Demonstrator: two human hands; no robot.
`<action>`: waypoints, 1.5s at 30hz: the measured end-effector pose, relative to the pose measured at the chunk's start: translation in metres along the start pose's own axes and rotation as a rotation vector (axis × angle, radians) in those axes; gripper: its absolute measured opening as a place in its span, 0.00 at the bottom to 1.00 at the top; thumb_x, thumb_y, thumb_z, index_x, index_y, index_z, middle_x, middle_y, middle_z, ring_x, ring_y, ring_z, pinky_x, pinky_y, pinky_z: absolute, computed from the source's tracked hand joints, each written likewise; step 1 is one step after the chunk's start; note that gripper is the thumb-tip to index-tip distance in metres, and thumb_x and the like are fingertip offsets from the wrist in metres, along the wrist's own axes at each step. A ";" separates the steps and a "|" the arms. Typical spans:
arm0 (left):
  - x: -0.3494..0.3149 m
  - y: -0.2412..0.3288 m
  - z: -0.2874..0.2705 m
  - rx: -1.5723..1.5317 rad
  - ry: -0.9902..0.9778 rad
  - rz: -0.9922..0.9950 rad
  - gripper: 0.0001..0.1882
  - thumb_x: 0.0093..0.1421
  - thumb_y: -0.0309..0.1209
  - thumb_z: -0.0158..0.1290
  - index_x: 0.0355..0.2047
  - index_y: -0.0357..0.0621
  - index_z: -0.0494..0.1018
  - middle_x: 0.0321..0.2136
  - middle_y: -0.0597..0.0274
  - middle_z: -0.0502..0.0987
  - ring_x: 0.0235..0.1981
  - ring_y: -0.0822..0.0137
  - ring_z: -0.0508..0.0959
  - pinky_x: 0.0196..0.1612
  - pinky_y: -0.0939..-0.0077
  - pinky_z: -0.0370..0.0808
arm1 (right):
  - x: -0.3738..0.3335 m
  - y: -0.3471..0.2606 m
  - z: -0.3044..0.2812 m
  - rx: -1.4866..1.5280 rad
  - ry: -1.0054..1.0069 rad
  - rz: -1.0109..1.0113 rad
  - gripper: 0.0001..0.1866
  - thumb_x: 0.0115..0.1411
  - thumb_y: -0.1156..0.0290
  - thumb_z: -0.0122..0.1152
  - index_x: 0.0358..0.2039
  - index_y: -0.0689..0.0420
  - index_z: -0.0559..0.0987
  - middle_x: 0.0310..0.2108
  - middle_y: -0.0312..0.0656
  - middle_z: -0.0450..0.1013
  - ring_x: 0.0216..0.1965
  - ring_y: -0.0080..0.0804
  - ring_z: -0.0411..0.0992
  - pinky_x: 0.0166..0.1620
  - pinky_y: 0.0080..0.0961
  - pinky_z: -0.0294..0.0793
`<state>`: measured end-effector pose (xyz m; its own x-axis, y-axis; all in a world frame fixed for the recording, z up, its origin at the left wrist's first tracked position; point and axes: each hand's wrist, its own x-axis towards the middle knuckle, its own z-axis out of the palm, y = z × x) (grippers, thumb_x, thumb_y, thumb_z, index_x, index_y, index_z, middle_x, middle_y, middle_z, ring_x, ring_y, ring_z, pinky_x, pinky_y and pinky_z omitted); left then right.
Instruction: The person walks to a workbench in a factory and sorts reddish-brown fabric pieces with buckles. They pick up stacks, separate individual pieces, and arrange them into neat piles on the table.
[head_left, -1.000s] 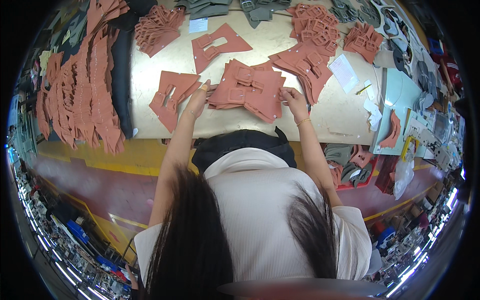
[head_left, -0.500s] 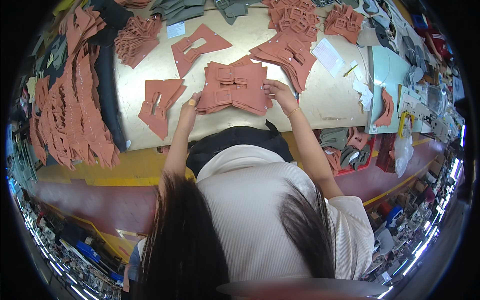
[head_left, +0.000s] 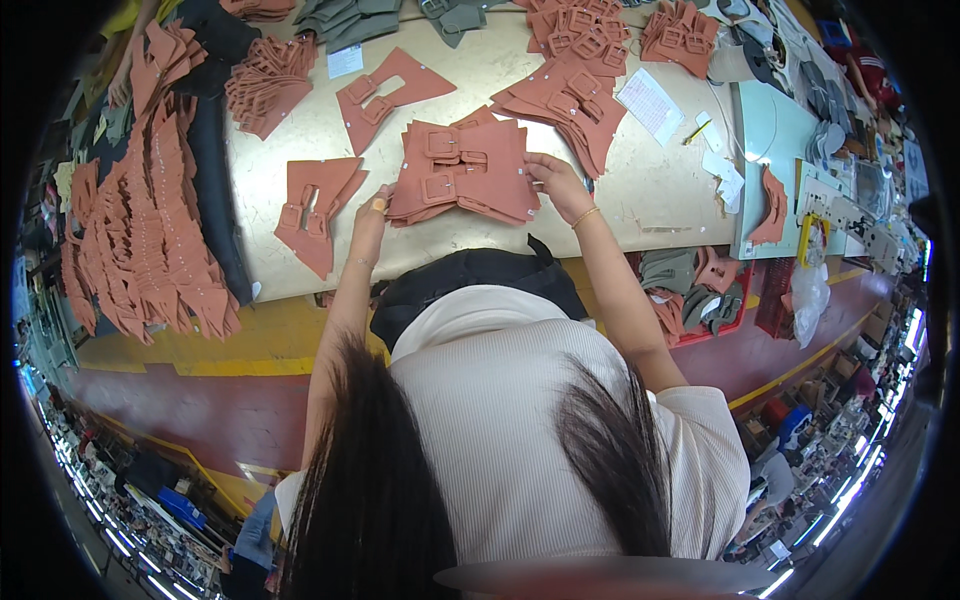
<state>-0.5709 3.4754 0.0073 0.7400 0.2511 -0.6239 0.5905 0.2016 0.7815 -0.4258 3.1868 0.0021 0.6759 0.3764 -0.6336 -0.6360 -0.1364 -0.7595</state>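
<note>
Between my hands is a stack of terracotta shoe-upper pieces (head_left: 415, 160) with covered buckles and straps on the top piece. My left hand (head_left: 371, 218) grips the stack's left edge, a yellowish band on one finger. At the opposite edge, my right hand (head_left: 562, 187) pinches the stack's side with fingers bent; the thumb is partly hidden. Left of the stack lies a smaller set of buckled pieces (head_left: 320, 236). Another buckled piece (head_left: 410, 84) rests just beyond, and a thicker pile (head_left: 590, 120) lies beyond my right hand.
Long strips of terracotta pieces (head_left: 150, 220) hang over the left side. More buckled piles (head_left: 272, 80) and grey pieces (head_left: 350, 18) line the far edge. Paper sheets (head_left: 650, 105) lie right of centre. A red crate (head_left: 738, 310) of pieces stands below the table's right side.
My two hands keep their hold on the stack's sides. The stack sits a little higher and further left in the picture, as does much of the table around it.
</note>
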 end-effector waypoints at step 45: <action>0.012 -0.020 -0.030 -0.408 -0.177 -0.124 0.22 0.56 0.19 0.46 0.53 0.35 0.66 0.40 0.64 0.69 0.36 0.72 0.72 0.38 0.77 0.67 | -0.093 -0.158 -0.011 -0.785 0.112 -0.452 0.15 0.62 0.69 0.55 0.44 0.66 0.76 0.31 0.39 0.76 0.31 0.17 0.70 0.36 0.19 0.70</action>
<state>-0.5835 3.5023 -0.0160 0.7363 0.0434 -0.6752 0.5293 0.5847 0.6147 -0.3843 3.1636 0.1798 0.8576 0.4599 -0.2304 0.1068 -0.5974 -0.7948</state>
